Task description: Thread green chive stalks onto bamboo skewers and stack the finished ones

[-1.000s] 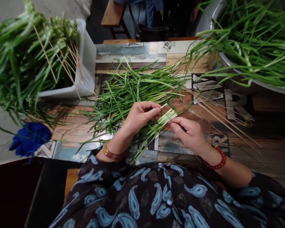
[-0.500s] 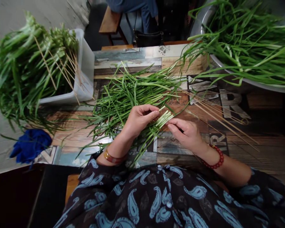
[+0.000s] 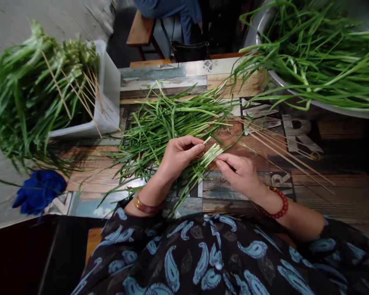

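Observation:
My left hand (image 3: 182, 155) is closed around a small bundle of garlic chives (image 3: 212, 152), its thumb and forefinger pinching near the pale cut ends. The green leaves hang down toward my body. Pinched at the right side of those ends is my right hand (image 3: 241, 174); a thin bamboo skewer (image 3: 254, 205) shows below its palm, mostly hidden by the hand. Just beyond my hands lies a loose pile of garlic chives (image 3: 172, 116). Several loose skewers (image 3: 290, 153) lie to the right of my right hand.
A white plastic bin (image 3: 109, 94) at left holds skewered chives (image 3: 33, 86). The large metal basin (image 3: 276, 78) at right overflows with chives. A blue glove (image 3: 41, 190) lies at the left table edge. Past the table, a person (image 3: 175, 12) sits near a wooden bench (image 3: 141, 30).
Both hands keep nearly the same place and grip on the chives. The whole view has shifted very slightly.

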A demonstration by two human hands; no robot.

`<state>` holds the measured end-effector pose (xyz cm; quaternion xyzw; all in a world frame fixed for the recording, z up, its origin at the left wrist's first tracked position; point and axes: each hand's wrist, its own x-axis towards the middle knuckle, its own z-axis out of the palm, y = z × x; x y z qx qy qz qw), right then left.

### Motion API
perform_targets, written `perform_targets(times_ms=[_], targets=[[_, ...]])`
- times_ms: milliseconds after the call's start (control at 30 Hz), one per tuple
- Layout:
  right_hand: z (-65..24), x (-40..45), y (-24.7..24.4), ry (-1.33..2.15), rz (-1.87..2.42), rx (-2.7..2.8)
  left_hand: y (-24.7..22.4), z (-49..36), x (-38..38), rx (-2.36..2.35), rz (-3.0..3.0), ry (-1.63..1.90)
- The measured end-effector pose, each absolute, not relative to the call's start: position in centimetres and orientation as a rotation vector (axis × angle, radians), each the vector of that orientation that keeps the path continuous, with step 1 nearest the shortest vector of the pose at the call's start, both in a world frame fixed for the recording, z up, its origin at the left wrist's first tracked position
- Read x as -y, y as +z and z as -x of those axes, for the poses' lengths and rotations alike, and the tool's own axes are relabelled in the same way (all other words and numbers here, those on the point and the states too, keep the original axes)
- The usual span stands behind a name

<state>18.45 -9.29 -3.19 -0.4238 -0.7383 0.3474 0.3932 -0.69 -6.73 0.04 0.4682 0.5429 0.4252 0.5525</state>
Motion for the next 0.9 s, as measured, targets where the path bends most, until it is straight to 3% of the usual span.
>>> perform_targets(times_ms=[900], targets=[[-18.0,9.3,-3.6,0.755,1.066,1.956,1.1,2.0,6.4,-1.216,-1.429,0.673]])
